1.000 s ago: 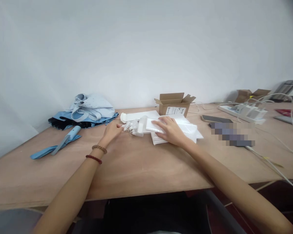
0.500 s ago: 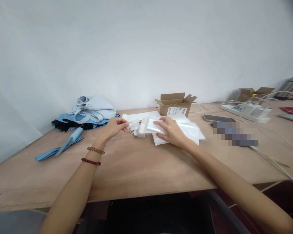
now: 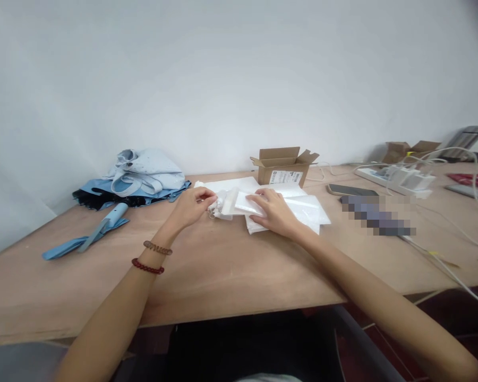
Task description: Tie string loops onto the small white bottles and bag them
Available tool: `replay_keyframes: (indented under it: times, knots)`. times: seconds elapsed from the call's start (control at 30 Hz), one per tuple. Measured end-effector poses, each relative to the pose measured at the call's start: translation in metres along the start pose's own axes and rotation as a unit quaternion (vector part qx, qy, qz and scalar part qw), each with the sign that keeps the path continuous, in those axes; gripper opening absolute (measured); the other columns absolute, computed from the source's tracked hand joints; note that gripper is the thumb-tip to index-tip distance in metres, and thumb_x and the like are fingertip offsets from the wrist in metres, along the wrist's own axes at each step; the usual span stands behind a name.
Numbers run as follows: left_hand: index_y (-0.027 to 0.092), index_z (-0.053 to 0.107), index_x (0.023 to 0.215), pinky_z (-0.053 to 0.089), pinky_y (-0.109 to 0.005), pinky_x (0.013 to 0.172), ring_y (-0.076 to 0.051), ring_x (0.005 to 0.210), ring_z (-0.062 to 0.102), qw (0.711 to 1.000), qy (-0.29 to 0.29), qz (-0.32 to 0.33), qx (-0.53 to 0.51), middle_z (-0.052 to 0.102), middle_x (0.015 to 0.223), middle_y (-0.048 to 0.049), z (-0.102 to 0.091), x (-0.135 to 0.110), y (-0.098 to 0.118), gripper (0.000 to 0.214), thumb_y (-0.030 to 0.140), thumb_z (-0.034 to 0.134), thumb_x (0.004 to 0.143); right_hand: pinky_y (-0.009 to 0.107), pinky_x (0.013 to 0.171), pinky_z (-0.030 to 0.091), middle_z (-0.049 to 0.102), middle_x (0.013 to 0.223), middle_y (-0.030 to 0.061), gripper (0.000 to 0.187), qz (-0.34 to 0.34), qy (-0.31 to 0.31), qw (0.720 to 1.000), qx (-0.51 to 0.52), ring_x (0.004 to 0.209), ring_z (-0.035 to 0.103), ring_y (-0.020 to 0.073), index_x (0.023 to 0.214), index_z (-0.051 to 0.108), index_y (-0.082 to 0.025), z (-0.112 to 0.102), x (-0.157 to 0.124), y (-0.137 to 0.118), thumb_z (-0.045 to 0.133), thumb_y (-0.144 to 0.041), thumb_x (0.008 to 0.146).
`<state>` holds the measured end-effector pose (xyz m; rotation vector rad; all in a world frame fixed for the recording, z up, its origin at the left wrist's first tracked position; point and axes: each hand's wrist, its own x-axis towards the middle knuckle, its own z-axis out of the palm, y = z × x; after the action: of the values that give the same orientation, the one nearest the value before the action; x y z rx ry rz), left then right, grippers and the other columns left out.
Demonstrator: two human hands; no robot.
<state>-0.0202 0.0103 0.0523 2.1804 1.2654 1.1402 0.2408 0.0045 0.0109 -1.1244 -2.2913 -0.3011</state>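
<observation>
My right hand [image 3: 274,211] is closed over a white packet [image 3: 244,203], a flat white thing with a translucent plastic flap at its left end. Left of that flap is a small cluster of white pieces with thin string loops [image 3: 216,208]; their kind is too small to make out. My left hand [image 3: 191,206] pinches thumb and fingertips together right at this cluster, and what lies between them is hidden. White sheets and clear plastic sleeves [image 3: 308,212] lie flat on the table beneath and beside my right hand.
Behind the sheets stands an open cardboard box [image 3: 281,168]. At left lie a folded blue umbrella [image 3: 113,216] and a pale blue cloth bag [image 3: 149,172]. A phone [image 3: 350,190], a power strip [image 3: 398,180] and white cables [image 3: 446,270] occupy the right, on a wooden table [image 3: 231,276].
My left hand has moved right, its fingertips now at the small white pieces. The right hand keeps its hold on the packet. The view has shifted slightly.
</observation>
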Motion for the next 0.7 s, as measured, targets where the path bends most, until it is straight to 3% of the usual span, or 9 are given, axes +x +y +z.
replay_keyframes:
  times: [0.37, 0.53, 0.7]
  knots:
    - [0.015, 0.067, 0.076, 0.047, -0.027, 0.058, -0.013, 0.059, 0.055, 0.988, -0.067, -0.067, -0.125, 0.063, 0.073, -0.005, -0.01, 0.002, -0.015, 0.026, 0.041, 0.067, 0.074, 0.044, 0.09, 0.038, 0.05, 0.123, 0.0173, 0.045, 0.021, -0.008, 1.0, -0.001, 0.112, 0.047, 0.0315, 0.125, 0.052, -0.019, 0.003, 0.001, 0.001, 0.059, -0.033, 0.083]
    - [0.016, 0.07, 0.079, 0.041, -0.024, 0.051, -0.01, 0.053, 0.049, 0.996, -0.046, -0.059, -0.047, 0.066, 0.075, -0.0043, -0.002, 0.002, -0.021, 0.028, 0.043, 0.065, 0.075, 0.045, 0.091, 0.037, 0.05, 0.123, 0.0172, 0.047, 0.023, -0.015, 1.0, -0.002, 0.111, 0.047, 0.0319, 0.127, 0.051, -0.019, 0.003, 0.001, -0.001, 0.06, -0.033, 0.083]
    - [0.018, 0.074, 0.083, 0.043, -0.024, 0.059, -0.017, 0.071, 0.059, 0.999, -0.024, -0.026, 0.0, 0.073, 0.085, -0.0062, 0.013, -0.001, -0.015, 0.026, 0.04, 0.064, 0.076, 0.044, 0.091, 0.037, 0.05, 0.124, 0.0164, 0.045, 0.005, -0.017, 1.0, -0.004, 0.111, 0.047, 0.031, 0.125, 0.052, -0.019, 0.002, 0.001, -0.007, 0.06, -0.031, 0.082]
